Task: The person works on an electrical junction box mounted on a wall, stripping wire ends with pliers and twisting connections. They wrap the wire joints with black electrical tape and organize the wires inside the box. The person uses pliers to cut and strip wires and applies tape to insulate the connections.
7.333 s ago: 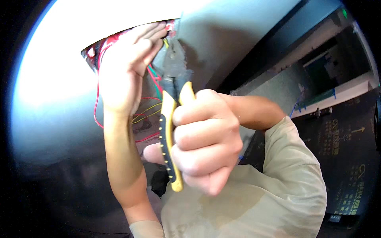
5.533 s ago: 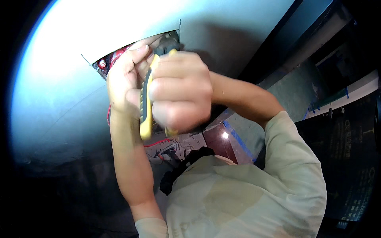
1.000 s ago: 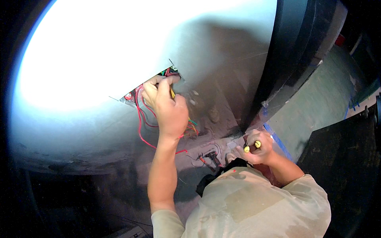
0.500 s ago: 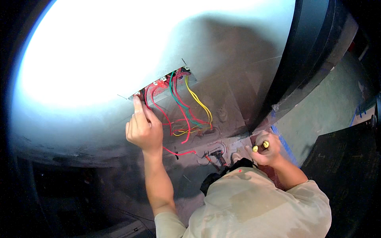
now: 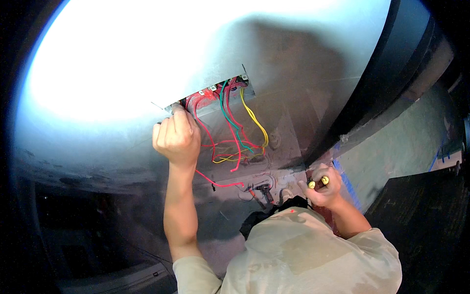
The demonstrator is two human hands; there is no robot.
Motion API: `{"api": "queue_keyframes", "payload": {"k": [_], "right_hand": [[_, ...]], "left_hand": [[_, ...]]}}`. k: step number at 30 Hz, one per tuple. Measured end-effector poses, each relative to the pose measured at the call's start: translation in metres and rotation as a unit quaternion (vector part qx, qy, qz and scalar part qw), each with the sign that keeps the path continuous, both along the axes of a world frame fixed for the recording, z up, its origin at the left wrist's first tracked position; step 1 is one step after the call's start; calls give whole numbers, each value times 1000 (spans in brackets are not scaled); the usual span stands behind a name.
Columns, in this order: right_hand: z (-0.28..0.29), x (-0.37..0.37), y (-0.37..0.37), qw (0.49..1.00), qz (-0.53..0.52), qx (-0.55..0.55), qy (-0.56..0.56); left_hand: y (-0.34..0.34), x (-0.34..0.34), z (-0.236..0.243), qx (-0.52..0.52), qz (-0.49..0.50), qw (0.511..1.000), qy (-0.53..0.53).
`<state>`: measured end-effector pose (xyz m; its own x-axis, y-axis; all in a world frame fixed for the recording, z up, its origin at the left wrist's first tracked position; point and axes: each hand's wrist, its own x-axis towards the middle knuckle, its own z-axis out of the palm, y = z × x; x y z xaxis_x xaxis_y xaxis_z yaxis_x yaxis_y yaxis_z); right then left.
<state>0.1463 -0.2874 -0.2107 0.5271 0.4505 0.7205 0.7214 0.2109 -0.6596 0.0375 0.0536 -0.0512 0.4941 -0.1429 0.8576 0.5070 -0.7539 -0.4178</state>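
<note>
My left hand [image 5: 177, 136] is raised to the left end of a recessed wall box [image 5: 248, 91], its fingers curled and their tips at the opening. Whatever they pinch, if anything, is hidden. From the box hang red wires [image 5: 203, 123], a green wire [image 5: 225, 114] and yellow wires [image 5: 254, 119], their lower parts tangled together. Lower right, close to my body, my right hand [image 5: 329, 190] is closed round a pair of yellow-handled pliers [image 5: 312, 184]. Only the two handle ends show; the jaws are out of sight.
A cordless drill [image 5: 265, 192] lies on the floor below the wires, beside a red-handled tool [image 5: 253, 194]. One red wire [image 5: 223, 184] hangs lower than the rest. Blue tape [image 5: 348, 183] runs along the floor at right, near a dark panel [image 5: 421, 210].
My left fingers have curled more and shifted slightly at the box's left end. The view has shifted a little, and my right hand still grips the pliers.
</note>
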Motion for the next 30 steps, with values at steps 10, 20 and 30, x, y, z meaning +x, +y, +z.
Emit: {"api": "queue_keyframes", "payload": {"k": [10,20,30], "right_hand": [[-21,-1,-5,998,-46,22,22],[-46,-11,-5,995,-55,-14,76],[-48,-23,-1,988,-10,-51,145]], "left_hand": [[21,-8,-3,28,10,996,87],[26,-6,-8,53,75,988,121],[-14,-5,30,-5,177,948,263]]}}
